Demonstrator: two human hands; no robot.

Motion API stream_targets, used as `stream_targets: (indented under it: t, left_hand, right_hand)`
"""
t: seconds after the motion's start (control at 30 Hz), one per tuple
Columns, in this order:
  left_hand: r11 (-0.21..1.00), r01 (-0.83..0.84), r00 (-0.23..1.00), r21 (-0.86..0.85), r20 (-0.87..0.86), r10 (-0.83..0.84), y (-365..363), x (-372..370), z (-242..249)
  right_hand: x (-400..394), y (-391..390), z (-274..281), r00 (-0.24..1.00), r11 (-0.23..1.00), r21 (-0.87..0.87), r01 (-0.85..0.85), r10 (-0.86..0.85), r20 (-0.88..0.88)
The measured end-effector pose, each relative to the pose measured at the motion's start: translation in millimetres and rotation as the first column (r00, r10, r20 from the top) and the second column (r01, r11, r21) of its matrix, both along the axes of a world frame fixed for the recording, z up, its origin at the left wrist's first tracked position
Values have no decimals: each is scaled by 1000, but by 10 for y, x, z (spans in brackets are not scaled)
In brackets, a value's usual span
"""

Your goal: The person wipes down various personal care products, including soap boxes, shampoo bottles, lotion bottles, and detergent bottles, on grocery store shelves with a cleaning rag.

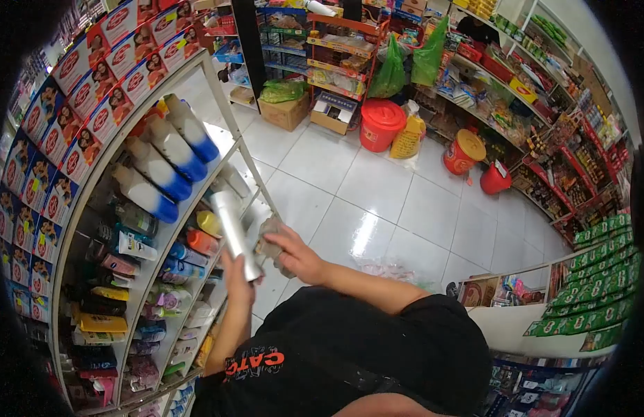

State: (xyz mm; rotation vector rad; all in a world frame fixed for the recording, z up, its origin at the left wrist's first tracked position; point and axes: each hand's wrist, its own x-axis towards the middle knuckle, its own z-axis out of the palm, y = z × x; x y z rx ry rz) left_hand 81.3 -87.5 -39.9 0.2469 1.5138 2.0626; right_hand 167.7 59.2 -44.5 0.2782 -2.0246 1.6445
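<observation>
Left hand grips a silver cylindrical metal can upright before the white shelf rack; right hand presses a crumpled grey cloth against it. Step judged: wiping the can; next calls for turning it to reach unwiped sides

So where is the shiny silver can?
In the head view, the shiny silver can is left of centre, held in the left hand just in front of the shelf, with the right hand holding a cloth against it.
</observation>
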Motion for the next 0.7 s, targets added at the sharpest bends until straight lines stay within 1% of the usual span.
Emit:
stream_targets:
  t: [0.03,0.07,0.1,0.13,0.17,0.23,0.27,0.3,0.33,0.37,0.4,0.43,0.47,0.5,0.53,0.57,0.6,0.67,0.7]
  left_hand:
    - [997,72,997,26,13,-72,208,98,87]
    - [996,92,987,21,133,-94,325,126,-187]
    - [981,184,981,-67,-48,-188,450,158,-308]
    - [958,237,936,-159,-226,-269,589,203,-347]
    - [887,344,908,-309,-132,-398,626,199,-297]
    - [809,440,887,-389,48,-459,756,339,-59]
    - [837,428,903,-341,118,-413,841,447,6]
    - [839,443,892,-317,64,-447,866,487,-234]
    - [829,454,883,-325,44,-467,934,542,-177]
    - [822,472,877,-317,69,-476,995,563,-111]
    - [814,492,867,-310,92,-489,1066,562,-72]
    - [813,489,869,-315,97,-485,1117,544,-146]
    - [837,477,878,-268,105,-467,1171,513,-181]
    - [856,466,885,-222,117,-451,1222,484,-211]
    - [873,455,890,-176,133,-437,1292,472,-260]
    - [932,304,950,-198,-8,-311,1412,438,-399]
    - [937,306,948,-169,-36,-316,1468,397,-505]
    - [946,307,942,-100,-111,-317,1566,284,-671]
    - [959,257,957,-117,-105,-269,1629,312,-702]
  right_hand:
    - [29,13,36,999,998,63,-7,10,-45]
    - [56,36,23,996,980,184,77,-69,-49]
    - [91,53,5,987,941,299,158,-145,-65]
    - [120,84,-7,972,883,407,234,-216,-91]
    - [136,174,-62,967,928,277,248,-254,-13]
    - [72,496,-166,864,838,212,503,-492,-106]
    - [59,628,-187,790,772,169,613,-597,-140]
    - [101,721,-147,784,780,78,621,-616,-79]
    - [151,822,-76,778,778,-10,628,-628,-17]
    - [151,913,-33,772,766,-96,636,-635,45]
    - [133,965,-57,772,769,-69,636,-634,48]
    - [156,978,-126,768,767,-43,640,-638,52]
    - [194,987,-208,762,762,-17,647,-645,58]
    - [227,969,-296,799,802,57,595,-598,69]
    - [262,902,-354,842,845,26,535,-535,61]
    - [300,842,-378,881,882,-6,471,-470,49]
    - [353,834,-349,917,916,-31,399,-398,31]
    - [365,901,-479,943,941,-66,333,-332,27]
    - [327,997,-517,934,932,-59,357,-357,2]
